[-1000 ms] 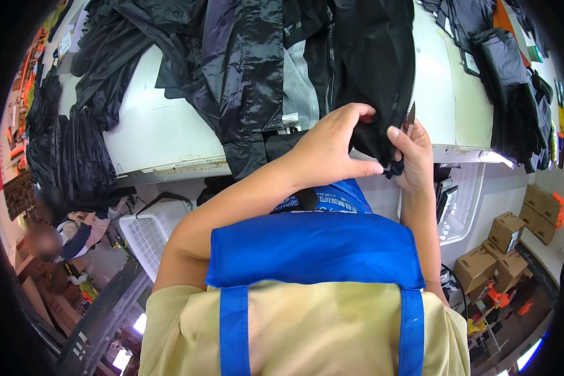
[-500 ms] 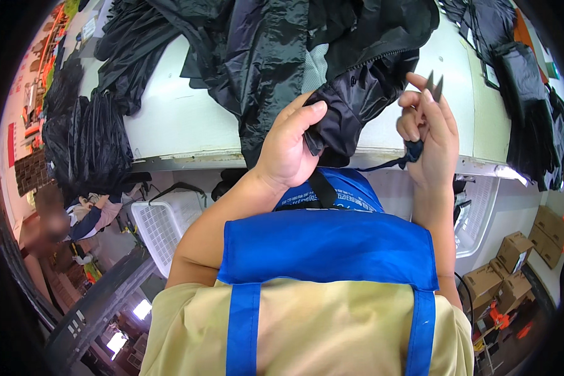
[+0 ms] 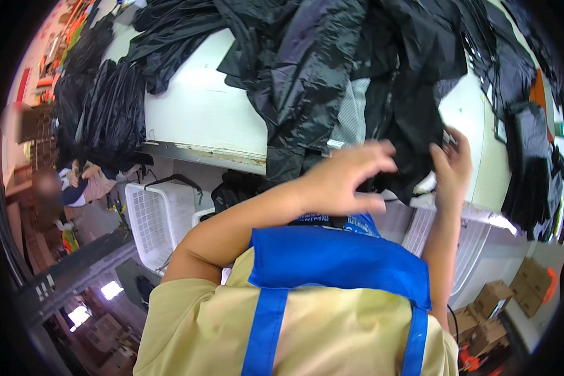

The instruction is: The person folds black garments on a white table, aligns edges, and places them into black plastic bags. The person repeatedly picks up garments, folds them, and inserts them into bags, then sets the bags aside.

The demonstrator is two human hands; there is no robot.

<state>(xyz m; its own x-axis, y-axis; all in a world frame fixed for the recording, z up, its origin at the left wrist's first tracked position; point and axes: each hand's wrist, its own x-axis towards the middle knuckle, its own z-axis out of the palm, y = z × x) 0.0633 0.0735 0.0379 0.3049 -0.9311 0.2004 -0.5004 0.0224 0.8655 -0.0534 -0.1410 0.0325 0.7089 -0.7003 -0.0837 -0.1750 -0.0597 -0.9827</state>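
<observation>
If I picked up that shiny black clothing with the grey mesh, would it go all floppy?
Probably floppy: the shiny black clothing lies in wrinkles and droops over the edge of the white table. It's likely light for its size, since the cloth looks thin. Its gloss suggests it might feel a bit slippery.

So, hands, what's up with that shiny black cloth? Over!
Left hand open; right hand, grip unclear. Black cloth on white table, overhanging its edge. Left hand hides part of it.
</observation>
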